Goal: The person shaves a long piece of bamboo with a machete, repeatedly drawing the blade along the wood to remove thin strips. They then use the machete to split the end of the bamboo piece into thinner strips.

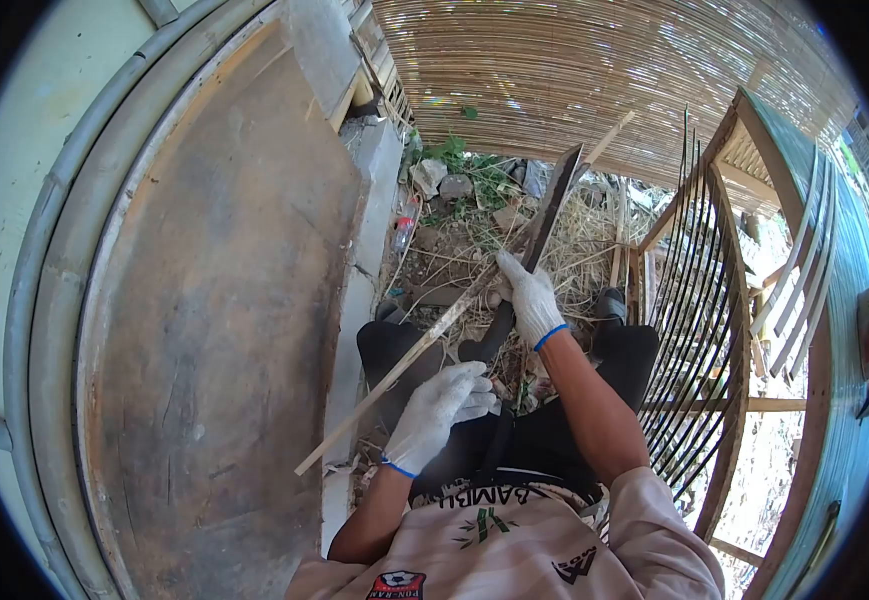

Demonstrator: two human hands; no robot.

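Note:
My right hand [529, 298], in a white work glove, grips a large knife [551, 208] whose dark blade points up and away from me. A long thin bamboo strip [434, 335] runs diagonally from lower left to upper right, passing under the blade. My left hand [437, 408], also gloved, is closed around the strip near my lap. The blade meets the strip close to my right hand. I am seated with my knees apart.
A big weathered wooden board [214, 320] leans at my left beside a concrete ledge [369, 210]. A curved bamboo frame with dark slats [699, 290] stands at my right. Bamboo matting [574, 70] hangs ahead, with litter, straw and weeds [464, 215] on the ground.

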